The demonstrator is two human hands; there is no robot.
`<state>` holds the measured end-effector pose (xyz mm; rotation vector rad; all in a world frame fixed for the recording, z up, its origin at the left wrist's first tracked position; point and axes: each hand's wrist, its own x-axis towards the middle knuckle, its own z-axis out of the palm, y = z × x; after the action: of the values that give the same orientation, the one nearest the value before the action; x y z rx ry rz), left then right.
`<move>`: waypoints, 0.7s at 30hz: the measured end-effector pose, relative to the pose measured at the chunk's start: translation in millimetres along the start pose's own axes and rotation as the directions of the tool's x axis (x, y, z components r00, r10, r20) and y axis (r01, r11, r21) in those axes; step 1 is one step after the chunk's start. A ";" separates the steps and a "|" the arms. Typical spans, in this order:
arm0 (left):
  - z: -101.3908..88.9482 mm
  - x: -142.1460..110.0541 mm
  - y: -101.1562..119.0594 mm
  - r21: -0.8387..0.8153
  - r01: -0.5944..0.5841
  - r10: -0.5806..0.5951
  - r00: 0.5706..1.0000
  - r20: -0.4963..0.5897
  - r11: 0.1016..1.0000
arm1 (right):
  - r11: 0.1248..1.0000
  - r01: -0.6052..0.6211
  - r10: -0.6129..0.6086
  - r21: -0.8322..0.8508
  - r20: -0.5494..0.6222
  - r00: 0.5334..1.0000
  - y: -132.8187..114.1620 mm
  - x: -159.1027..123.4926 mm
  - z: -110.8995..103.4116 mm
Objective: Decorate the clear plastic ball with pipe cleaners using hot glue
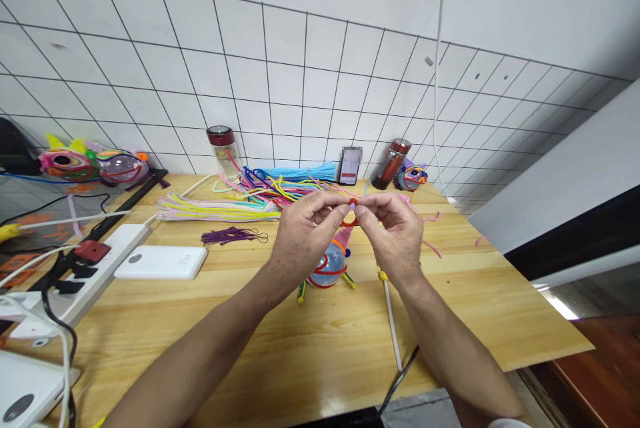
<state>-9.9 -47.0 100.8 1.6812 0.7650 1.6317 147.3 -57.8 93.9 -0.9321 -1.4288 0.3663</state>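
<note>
My left hand (pixel 307 231) and my right hand (pixel 397 235) meet over the table, thumbs and forefingers pinched. Between the fingertips is a small red loop (pixel 349 224), apparently bent pipe cleaner, with a purple bit at its top. Just below and behind my hands sits a see-through ball figure (pixel 327 268) wrapped in red pipe cleaner, with green-yellow legs and a pink cone on top. My left hand partly hides it. Near my right wrist lies a white stick (pixel 393 325) with a yellow knob at its end.
Pipe cleaners in many colours (pixel 220 208) lie behind my hands. A purple tassel (pixel 233 235), a white power bank (pixel 163 263) and a power strip (pixel 87 275) are at left. A glass bottle (pixel 223 151), a phone (pixel 351 167) and a red-brown flask (pixel 391 163) stand by the tiled wall.
</note>
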 end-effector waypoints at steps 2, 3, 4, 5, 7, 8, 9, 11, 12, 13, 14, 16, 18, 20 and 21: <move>0.2 -0.1 0.3 -0.003 0.013 -0.013 1.000 -0.002 1.000 | 1.000 -0.006 0.006 -0.002 0.000 1.000 0.7 -0.1 -0.4; 0.3 -0.1 0.6 -0.007 0.017 -0.017 1.000 -0.004 1.000 | 1.000 -0.008 0.008 -0.005 -0.001 1.000 1.1 -0.2 -0.7; 0.4 -0.1 0.9 -0.010 0.020 -0.020 1.000 -0.006 1.000 | 1.000 -0.009 0.009 -0.010 -0.003 1.000 1.3 -0.2 -0.9; 0.4 0.0 1.3 -0.012 0.021 -0.021 1.000 -0.006 1.000 | 1.000 -0.009 0.009 -0.017 -0.005 1.000 1.5 -0.1 -1.1; 0.4 0.1 1.8 -0.012 0.020 -0.020 1.000 -0.002 1.000 | 0.999 0.000 0.000 -0.034 -0.013 1.000 1.8 0.0 -1.4; 0.4 0.1 1.8 -0.010 0.016 -0.016 1.000 -0.001 1.000 | 0.999 0.007 -0.007 -0.042 -0.014 1.000 1.8 0.1 -1.5; 0.3 0.1 1.6 -0.006 0.011 -0.011 1.000 0.000 1.000 | 0.999 0.015 -0.016 -0.052 -0.015 1.000 1.8 0.3 -1.5; 0.1 0.0 0.8 0.005 -0.001 0.001 1.000 0.000 1.000 | 0.997 0.030 -0.031 -0.078 -0.016 0.999 1.9 0.4 -1.5; 0.0 0.0 0.2 0.012 -0.007 0.007 1.000 -0.001 1.000 | 0.995 0.035 -0.037 -0.091 -0.016 0.999 2.0 0.5 -1.4; 0.0 -0.1 -0.3 0.018 -0.012 0.012 1.000 -0.001 1.000 | 0.994 0.040 -0.042 -0.103 -0.016 0.999 2.0 0.5 -1.3; 0.0 -0.1 -0.8 0.022 -0.015 0.015 1.000 0.000 1.000 | 0.992 0.046 -0.048 -0.115 -0.016 0.999 2.0 0.5 -1.2; 0.1 0.0 -1.4 0.028 -0.025 0.025 1.000 0.000 0.999 | 0.989 0.060 -0.062 -0.133 -0.017 0.998 1.8 0.4 -1.0; 0.2 0.3 -1.3 0.031 -0.032 0.032 0.999 -0.003 0.999 | 0.987 0.077 -0.080 -0.144 -0.020 0.997 1.1 0.1 -1.0; 0.2 0.6 -0.8 0.031 -0.023 0.023 1.000 -0.006 0.999 | 0.986 0.087 -0.091 -0.143 -0.025 0.996 0.1 -0.3 -1.2; 0.2 0.7 -0.4 0.028 -0.013 0.013 1.000 -0.006 1.000 | 0.986 0.087 -0.092 -0.142 -0.026 0.995 -0.6 -0.6 -1.3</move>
<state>-9.7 -46.2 101.0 1.7049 0.7851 1.6430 148.2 -58.9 94.0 -0.9795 -1.4754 0.1839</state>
